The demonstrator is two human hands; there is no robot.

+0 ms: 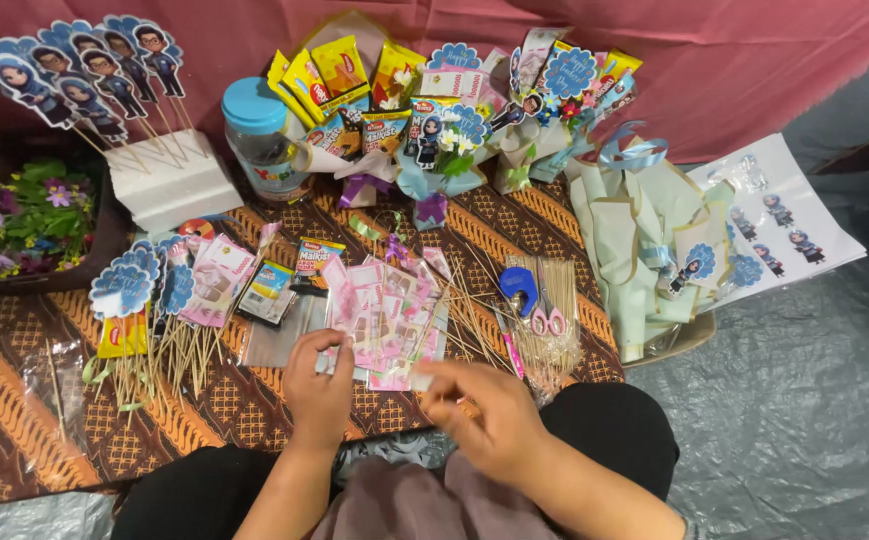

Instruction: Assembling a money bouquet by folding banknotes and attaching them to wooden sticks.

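My left hand [317, 388] rests at the near edge of a fanned stack of pink paper notes in clear sleeves [383, 312] on a brown patterned cloth [25, 400]; its fingers curl over the stack's lower left corner. My right hand [483, 412] hovers just right of it, blurred, fingers partly bent, near the notes' lower right corner. Whether it pinches anything is unclear. Thin wooden skewers [475, 300] lie fanned to the right of the notes.
Pink-handled scissors [547, 318] and a blue tape dispenser [519, 286] lie on a skewer bundle. Snack bouquets [385, 110] and a blue-lidded jar [260, 135] stand behind. Cartoon figure toppers [85, 70] stick in white foam. Pale green wrapping paper [635, 250] lies right; flowers [40, 215] left.
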